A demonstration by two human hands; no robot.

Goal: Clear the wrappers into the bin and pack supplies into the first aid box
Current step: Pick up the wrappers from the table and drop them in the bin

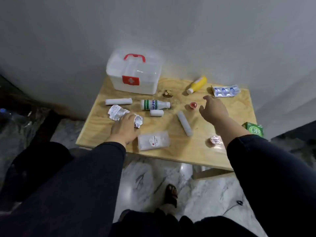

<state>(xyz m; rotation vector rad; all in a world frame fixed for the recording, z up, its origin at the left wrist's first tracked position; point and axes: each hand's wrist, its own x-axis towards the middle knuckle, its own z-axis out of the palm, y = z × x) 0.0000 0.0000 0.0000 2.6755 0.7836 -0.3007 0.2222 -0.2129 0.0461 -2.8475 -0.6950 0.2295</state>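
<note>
Foil wrapper [138,121] sits pinched under L hand [124,128] fingers [132,119]; bigger foil wrapper [117,113] just beyond them, long axis slanting away-left. R hand [213,109] hangs spread, holding nothing, red wrapper [193,105] just left of fingertips. Closed first aid box [133,75] far back on desk [171,151].

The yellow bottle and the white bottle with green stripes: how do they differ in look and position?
The yellow bottle lies diagonally near the table's far edge; the white bottle lies crosswise near the middle. The yellow bottle's cap points toward the person, the white bottle's cap to the right. Both lie on their sides with white caps.
</note>
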